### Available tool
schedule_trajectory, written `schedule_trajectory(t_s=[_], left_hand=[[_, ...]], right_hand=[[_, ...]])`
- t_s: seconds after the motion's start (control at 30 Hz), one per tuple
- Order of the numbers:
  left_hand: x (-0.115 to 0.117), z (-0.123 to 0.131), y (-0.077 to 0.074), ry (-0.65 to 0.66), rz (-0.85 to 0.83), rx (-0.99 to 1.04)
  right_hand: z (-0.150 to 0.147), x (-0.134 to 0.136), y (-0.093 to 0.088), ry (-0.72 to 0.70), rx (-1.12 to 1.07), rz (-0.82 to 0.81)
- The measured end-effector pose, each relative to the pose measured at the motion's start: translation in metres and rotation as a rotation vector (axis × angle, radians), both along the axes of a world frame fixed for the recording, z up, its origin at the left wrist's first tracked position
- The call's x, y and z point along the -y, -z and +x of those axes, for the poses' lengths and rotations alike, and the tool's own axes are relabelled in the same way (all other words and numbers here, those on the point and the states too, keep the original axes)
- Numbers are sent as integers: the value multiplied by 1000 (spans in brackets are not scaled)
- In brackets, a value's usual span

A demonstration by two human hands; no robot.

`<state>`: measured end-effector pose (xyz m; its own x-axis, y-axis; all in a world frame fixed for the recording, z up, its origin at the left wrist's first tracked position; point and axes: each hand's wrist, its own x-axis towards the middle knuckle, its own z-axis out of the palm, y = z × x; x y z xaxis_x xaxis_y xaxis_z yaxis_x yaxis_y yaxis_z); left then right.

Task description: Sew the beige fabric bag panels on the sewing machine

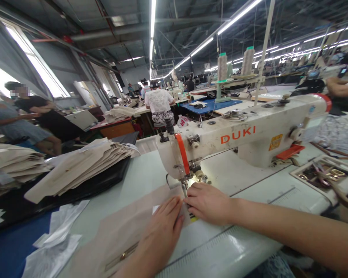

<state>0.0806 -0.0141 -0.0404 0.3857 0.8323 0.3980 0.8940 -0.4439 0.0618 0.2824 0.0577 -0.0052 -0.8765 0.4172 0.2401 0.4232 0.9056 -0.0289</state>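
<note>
A white sewing machine (249, 116) marked DUKI stands on the pale table, its lamp lit near the needle (185, 189). A thin beige fabric panel (121, 216) lies beneath the needle area and spreads to the left. My left hand (164, 226) rests flat on this panel, fingers stretched towards the needle. A small white label (155, 209) shows beside them. My right hand (207, 202) is just right of the needle, its fingers bent and closed at the panel's edge; the fingertips are partly hidden. Below my left hand, a slot with a gold-coloured metal piece (123, 255) shows on the panel.
Stacked beige panels (84, 166) lie on black material at the left, with white paper slips (58, 227) nearby. A tray of metal fittings (326, 173) sits at the right. Thread cones (222, 67) stand behind the machine. Other people are further back and at both sides.
</note>
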Motion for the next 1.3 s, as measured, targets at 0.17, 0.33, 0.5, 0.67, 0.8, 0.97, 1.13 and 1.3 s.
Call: schedule_trajectory(t_s=[0.17, 0.33, 0.5, 0.67, 0.8, 0.97, 1.13, 1.3], left_hand=[[-14, 11, -4, -39, -37, 43], [-10, 15, -7, -51, -34, 25], [3, 16, -4, -34, -43, 15], [2, 15, -1, -43, -51, -2], [-2, 15, -3, -22, -67, 21], [-7, 16, -5, -42, -79, -13], [-18, 15, -3, -29, -49, 29], [-29, 15, -5, -28, -51, 72]], right_hand=[[-3, -12, 0, -5, 2, 36], [-1, -13, 2, -2, -26, 43], [0, -10, 3, -3, -51, 42], [0, -11, 4, 2, -59, 47], [0, -14, 7, 28, -63, 57], [0, -17, 11, 51, -59, 70], [0, -18, 13, 54, -42, 65], [-2, -20, 12, 69, -29, 54]])
